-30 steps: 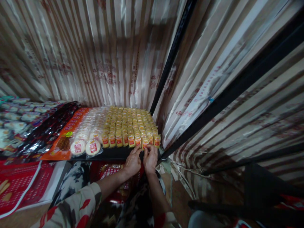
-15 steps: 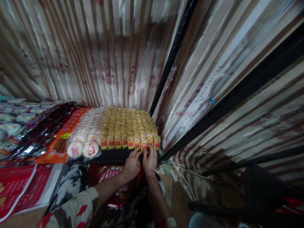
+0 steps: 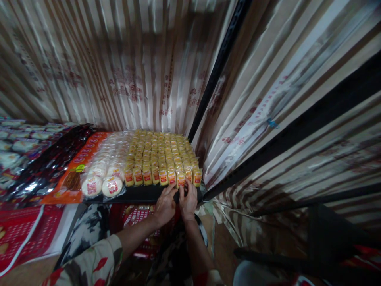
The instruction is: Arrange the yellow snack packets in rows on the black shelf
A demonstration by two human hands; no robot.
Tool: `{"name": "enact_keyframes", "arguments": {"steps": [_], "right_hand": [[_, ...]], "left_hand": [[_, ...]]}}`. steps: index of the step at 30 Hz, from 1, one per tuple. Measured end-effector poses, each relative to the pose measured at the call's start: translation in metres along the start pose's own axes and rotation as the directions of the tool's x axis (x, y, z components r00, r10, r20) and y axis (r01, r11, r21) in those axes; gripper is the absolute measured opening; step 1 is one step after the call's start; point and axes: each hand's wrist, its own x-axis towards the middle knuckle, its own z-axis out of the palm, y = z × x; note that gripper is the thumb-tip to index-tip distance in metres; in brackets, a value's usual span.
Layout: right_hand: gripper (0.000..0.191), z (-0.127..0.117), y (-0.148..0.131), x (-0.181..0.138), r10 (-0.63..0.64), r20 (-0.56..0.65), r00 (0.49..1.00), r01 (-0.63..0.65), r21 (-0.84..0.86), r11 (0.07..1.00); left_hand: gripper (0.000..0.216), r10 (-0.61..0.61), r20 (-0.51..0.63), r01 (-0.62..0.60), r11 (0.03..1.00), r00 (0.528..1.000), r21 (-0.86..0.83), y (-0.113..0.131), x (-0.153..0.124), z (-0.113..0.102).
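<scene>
Rows of small yellow snack packs [image 3: 160, 153] with red and yellow labels stand on the right end of a black shelf [image 3: 137, 195]. At the front of one row, a single yellow snack pack [image 3: 180, 180] sits slightly forward of its neighbours. My left hand [image 3: 165, 206] is at its lower left, fingers bent and fingertips pressed together. On its right side, my right hand [image 3: 188, 201] has thumb and fingers closed around the lower edge. The fingertips partly cover the pack's bottom.
White round wrapped cakes [image 3: 112, 186], an orange packet [image 3: 70, 184] and dark shiny packets [image 3: 44, 163] lie to the left. Black metal posts [image 3: 212, 79] and striped cloth [image 3: 143, 79] close off the back and right. Red baskets [image 3: 26, 234] stand below the shelf.
The view has shifted slightly. Both hands stay at the same front snack pack, which now stands a little higher and more upright between the fingertips.
</scene>
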Motion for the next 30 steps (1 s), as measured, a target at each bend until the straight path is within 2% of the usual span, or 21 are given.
{"name": "enact_keyframes", "arguments": {"steps": [8,13,20,26,30], "right_hand": [[0.042,0.003,-0.003,0.000,0.004,-0.009,1.000,-0.005,-0.115,0.993],[0.041,0.002,-0.004,0.001,0.045,-0.026,0.999,-0.046,-0.054,0.997],[0.038,0.001,-0.005,0.004,0.099,-0.033,0.995,-0.100,-0.031,0.995],[0.040,0.003,-0.006,0.003,0.097,-0.014,0.995,-0.098,-0.105,0.990],[0.041,0.001,-0.009,0.005,0.115,-0.010,0.993,-0.115,-0.025,0.993]], "left_hand": [[0.062,0.011,0.037,-0.011,1.000,0.999,0.008,0.001,0.000,-0.003],[0.071,0.079,0.095,-0.080,0.997,0.992,0.014,0.002,-0.004,-0.004],[0.067,-0.051,0.146,0.046,0.998,0.988,0.041,0.011,0.000,-0.006],[0.066,-0.059,0.173,0.052,0.998,0.983,0.042,0.010,0.002,-0.004],[0.068,-0.046,0.162,0.043,0.999,0.986,0.022,0.008,0.001,-0.004]]}}
